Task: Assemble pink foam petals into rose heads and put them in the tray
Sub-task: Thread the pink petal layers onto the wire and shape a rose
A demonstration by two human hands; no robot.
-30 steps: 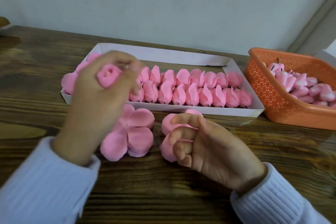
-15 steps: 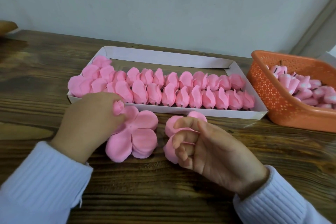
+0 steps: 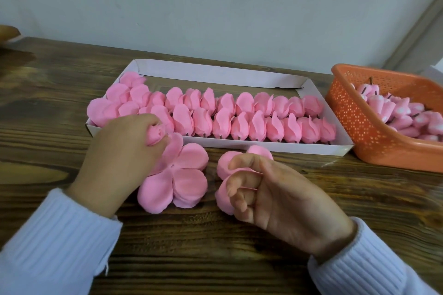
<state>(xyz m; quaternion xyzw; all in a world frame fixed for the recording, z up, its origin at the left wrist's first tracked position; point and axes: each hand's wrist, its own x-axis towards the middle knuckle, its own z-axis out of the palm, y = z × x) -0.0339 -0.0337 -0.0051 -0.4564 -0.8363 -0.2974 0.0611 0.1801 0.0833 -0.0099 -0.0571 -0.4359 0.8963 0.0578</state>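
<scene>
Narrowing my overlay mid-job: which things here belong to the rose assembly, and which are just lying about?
In the job: left hand gripping a rose bud; four-lobed petal stack; second petal stack; cardboard tray of rose heads; orange basket of buds.
Lying about: brown object at far left edge, unidentifiable.

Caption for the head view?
Left hand holds a rosebud at a petal stack; right hand holds a second stack.

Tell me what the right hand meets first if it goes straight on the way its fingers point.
The small petal pile, right at the fingertips of the right hand; they seem to touch it, though depth is unclear. Beyond lies the larger petal stack.
</scene>
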